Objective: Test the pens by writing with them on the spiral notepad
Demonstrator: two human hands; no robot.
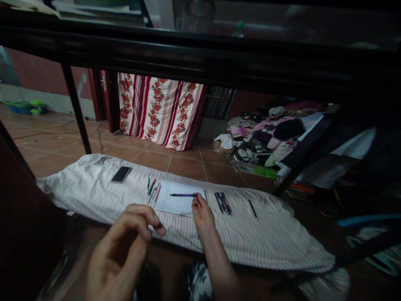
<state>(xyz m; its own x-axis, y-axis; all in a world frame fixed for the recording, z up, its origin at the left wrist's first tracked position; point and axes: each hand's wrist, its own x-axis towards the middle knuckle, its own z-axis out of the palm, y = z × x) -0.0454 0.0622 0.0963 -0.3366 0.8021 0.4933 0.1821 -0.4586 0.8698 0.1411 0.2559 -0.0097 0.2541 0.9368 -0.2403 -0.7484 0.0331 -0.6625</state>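
Purple pen (184,195), pinched in the right hand (203,215) (left hand (123,246) curled, empty), risked rolling off the surface's (250,246) near edge if loosened.

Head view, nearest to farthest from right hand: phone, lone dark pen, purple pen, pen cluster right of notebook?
1. Purple pen, in the grip of the right hand.
2. Pen cluster, right of the notebook.
3. Lone dark pen, farther right.
4. Phone, well to the left.
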